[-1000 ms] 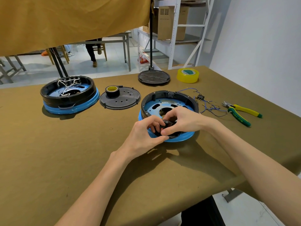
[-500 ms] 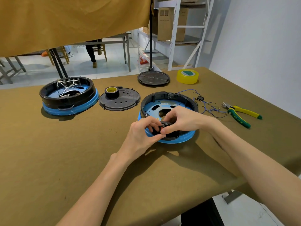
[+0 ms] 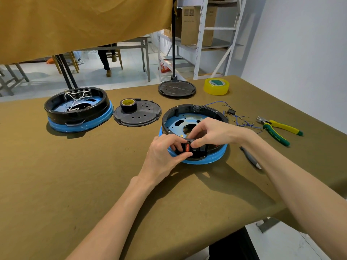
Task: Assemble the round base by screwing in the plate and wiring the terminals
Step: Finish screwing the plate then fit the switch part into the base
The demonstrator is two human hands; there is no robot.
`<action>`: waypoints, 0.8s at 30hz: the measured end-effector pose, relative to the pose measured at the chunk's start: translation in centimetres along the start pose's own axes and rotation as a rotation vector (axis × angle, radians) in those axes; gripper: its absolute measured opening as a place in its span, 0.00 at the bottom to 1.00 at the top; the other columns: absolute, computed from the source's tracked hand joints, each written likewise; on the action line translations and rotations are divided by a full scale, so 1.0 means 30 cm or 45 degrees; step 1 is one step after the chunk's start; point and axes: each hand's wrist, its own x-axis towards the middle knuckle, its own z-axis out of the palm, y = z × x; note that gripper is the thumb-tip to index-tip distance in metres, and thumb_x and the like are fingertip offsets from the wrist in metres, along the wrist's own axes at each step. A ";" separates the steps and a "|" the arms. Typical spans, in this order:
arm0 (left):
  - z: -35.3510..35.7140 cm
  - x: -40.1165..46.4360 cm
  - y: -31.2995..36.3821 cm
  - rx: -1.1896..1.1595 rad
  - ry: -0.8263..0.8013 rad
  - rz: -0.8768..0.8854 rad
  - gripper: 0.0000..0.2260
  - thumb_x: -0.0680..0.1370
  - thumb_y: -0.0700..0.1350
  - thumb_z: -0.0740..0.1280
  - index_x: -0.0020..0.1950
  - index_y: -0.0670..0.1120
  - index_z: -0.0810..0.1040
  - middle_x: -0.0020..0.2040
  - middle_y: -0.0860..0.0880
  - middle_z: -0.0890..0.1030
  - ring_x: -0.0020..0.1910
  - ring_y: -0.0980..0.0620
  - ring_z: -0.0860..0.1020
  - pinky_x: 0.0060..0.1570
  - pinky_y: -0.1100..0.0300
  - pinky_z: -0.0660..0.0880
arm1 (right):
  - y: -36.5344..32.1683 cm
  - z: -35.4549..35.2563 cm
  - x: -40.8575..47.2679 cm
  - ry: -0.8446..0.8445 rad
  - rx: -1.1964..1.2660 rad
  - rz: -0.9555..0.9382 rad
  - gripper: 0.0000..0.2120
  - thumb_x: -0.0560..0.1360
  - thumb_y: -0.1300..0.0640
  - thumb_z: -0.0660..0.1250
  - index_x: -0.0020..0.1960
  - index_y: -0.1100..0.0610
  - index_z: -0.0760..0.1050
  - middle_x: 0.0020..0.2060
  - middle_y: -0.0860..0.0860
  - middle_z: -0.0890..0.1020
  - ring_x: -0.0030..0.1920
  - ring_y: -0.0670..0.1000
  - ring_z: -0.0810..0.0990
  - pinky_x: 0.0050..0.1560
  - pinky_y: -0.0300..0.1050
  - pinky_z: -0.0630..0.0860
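Observation:
A round black base (image 3: 178, 114) with a blue rim and a blue metal plate (image 3: 175, 122) inside sits mid-table. At its near wall, a small black switch with a red face (image 3: 187, 147) is pinched between both hands. My left hand (image 3: 165, 152) holds it from the left with thumb and fingers. From above and the right, my right hand (image 3: 210, 131) pinches it. Blue wires with a small black connector (image 3: 231, 112) lie just right of the base.
A second wired base (image 3: 75, 109) stands at the left, a black cover (image 3: 139, 115) with a tape roll (image 3: 128, 104) beside it. Another black disc (image 3: 176, 89) and yellow tape (image 3: 216, 86) lie at the back. Green-yellow pliers (image 3: 276, 129) and a grey tool (image 3: 249, 156) lie right.
Both hands stay on the base's near wall; the fingers have shifted slightly, and the switch's red face now shows between them.

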 end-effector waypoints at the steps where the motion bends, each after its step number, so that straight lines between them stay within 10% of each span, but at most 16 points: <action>1: 0.001 0.000 -0.002 0.001 0.001 -0.002 0.16 0.72 0.53 0.79 0.55 0.48 0.84 0.44 0.55 0.83 0.44 0.59 0.79 0.52 0.53 0.77 | 0.000 0.000 0.001 -0.001 0.001 -0.001 0.08 0.78 0.53 0.72 0.55 0.51 0.86 0.49 0.46 0.87 0.52 0.47 0.83 0.63 0.55 0.77; 19: -0.012 0.009 0.009 -0.111 -0.062 -0.228 0.18 0.71 0.51 0.80 0.58 0.59 0.79 0.43 0.60 0.77 0.47 0.62 0.73 0.45 0.72 0.65 | 0.041 -0.001 0.000 0.049 0.168 -0.086 0.09 0.77 0.58 0.74 0.57 0.56 0.85 0.50 0.48 0.87 0.51 0.47 0.85 0.59 0.43 0.80; 24: -0.039 0.019 -0.013 -0.136 -0.162 -0.223 0.20 0.73 0.52 0.78 0.62 0.64 0.77 0.50 0.60 0.77 0.53 0.59 0.72 0.49 0.61 0.68 | 0.050 -0.001 0.002 0.045 0.202 -0.097 0.10 0.77 0.59 0.74 0.57 0.57 0.85 0.50 0.48 0.87 0.51 0.47 0.85 0.57 0.38 0.80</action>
